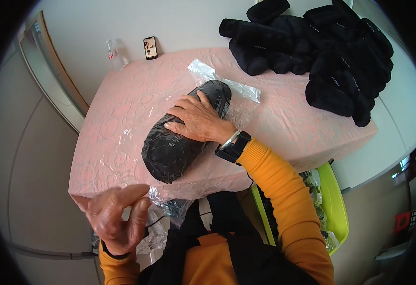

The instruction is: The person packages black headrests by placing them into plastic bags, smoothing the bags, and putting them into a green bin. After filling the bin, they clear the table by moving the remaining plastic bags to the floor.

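A long black cushion-like roll (170,152) lies slanted across the table, with shiny clear plastic wrapped around it. My right hand (196,116) rests on top of the roll, fingers stretched out and palm down. Nearer to me on the left, my left hand (117,216) is raised at the table's front edge, its thumb and forefinger bent toward each other in a pinch. Clear plastic film (155,194) shows right beside those fingertips; whether they hold it I cannot make out. Beyond the roll's far end lies a whitish plastic strip (236,88).
A heap of black rolls (284,42) fills the far right of the table with its pink patterned cloth (108,118). At the back wall stand a phone (150,48) and a clear bottle (114,54). Below right, a lime-green bin (338,209) holds plastic-wrapped things.
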`<state>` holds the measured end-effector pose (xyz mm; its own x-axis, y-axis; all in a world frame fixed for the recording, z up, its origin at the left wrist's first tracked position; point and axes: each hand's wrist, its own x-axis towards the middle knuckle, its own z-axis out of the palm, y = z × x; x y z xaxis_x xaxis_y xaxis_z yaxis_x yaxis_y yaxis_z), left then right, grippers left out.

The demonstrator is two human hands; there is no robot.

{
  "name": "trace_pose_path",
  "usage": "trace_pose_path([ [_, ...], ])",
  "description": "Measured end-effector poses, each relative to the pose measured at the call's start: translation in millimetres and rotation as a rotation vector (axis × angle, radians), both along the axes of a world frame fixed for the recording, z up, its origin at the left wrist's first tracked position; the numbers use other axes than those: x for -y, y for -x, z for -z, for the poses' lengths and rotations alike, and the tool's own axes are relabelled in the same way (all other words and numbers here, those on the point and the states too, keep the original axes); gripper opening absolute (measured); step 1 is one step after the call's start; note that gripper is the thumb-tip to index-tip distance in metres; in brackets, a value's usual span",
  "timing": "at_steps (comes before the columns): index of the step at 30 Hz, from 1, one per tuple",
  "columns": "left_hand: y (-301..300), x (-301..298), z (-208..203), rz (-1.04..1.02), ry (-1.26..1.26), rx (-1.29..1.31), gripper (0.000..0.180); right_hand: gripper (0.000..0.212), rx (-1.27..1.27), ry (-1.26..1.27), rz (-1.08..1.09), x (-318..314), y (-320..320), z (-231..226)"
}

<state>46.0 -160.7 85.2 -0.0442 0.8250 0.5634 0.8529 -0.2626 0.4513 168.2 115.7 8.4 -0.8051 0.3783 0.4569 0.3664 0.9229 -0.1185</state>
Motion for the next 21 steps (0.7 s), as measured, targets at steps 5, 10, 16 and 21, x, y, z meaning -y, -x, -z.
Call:
trace_pose_path([
  [5,17.8,-95.1,13.9,0.153,-0.038,-0.293,0.072,0.055,-0.004,-0.078,0.011,19.6,6.6,-0.6],
  [10,48.0,-122.5,59.3,0.082,0.351,-0.345,0.118,0.059,-0.110,-0.004,0.057,-21.3,-32.9,3.5],
  [16,53.6,-120.8,63.8,0.401,0.409,0.036,0.124,0.066,-0.134,0.181,0.086,-58.0,-27.9,13.3],
  [21,77.3,-124.9,73.0,0.342,0.364,-0.140,0.133,0.068,-0.246,0.248,0.101,-60.6,-33.7,28.4],
])
